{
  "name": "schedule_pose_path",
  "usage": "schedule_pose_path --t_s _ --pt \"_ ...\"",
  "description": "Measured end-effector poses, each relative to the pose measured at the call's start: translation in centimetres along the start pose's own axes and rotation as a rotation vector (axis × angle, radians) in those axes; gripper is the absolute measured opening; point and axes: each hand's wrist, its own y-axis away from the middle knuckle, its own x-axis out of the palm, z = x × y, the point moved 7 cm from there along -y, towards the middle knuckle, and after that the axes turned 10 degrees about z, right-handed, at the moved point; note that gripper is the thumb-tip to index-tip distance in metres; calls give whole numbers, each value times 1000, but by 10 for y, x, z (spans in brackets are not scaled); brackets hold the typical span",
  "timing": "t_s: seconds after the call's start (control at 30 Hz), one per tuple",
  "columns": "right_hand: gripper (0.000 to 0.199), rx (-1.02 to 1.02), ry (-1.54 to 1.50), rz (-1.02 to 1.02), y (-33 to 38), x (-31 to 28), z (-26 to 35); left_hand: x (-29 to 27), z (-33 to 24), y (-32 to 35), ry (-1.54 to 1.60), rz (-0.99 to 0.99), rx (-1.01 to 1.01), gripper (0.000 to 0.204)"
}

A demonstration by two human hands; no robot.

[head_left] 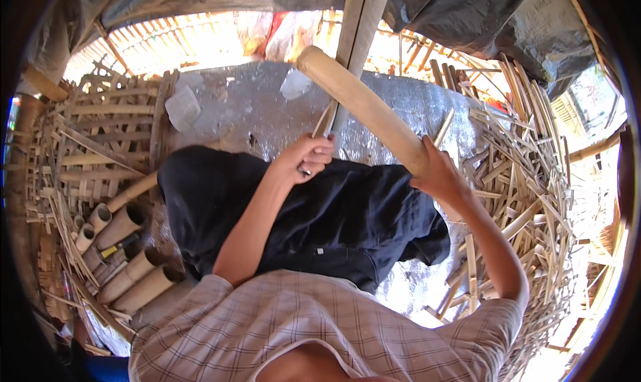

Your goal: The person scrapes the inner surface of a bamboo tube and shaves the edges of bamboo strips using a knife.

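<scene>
My left hand is closed round the handle of a knife, whose pale blade points up beside a wooden post. The handle is mostly hidden in the fist. My right hand grips the near end of a thick, pale bamboo tube. The tube slants up and to the left, its far end in front of the post. Whether blade and tube touch, I cannot tell. Both hands are above my legs in dark trousers.
A shiny grey sheet covers the ground, with a whitish lump on it. Cut bamboo tubes lie at the left near a slatted bamboo frame. Split bamboo strips are heaped at the right. Dark sheeting hangs overhead.
</scene>
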Motion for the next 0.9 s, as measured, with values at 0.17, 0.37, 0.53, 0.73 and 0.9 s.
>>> schedule_pose_path --t_s 0.17,0.37,0.53,0.73,0.9 --pt "72 30 228 -103 28 -31 20 12 6 -6 -91 -1 24 20" --pt "61 -60 104 -479 84 -142 92 1 7 11 -65 5 30 19" --pt "50 -447 -358 -760 101 -157 101 2 5 10 -45 4 56 17" --pt "81 -43 190 28 4 9 40 -10 4 8 -11 39 64 15" --pt "83 85 127 91 2 8 22 -20 26 5 -2 35 -8 14"
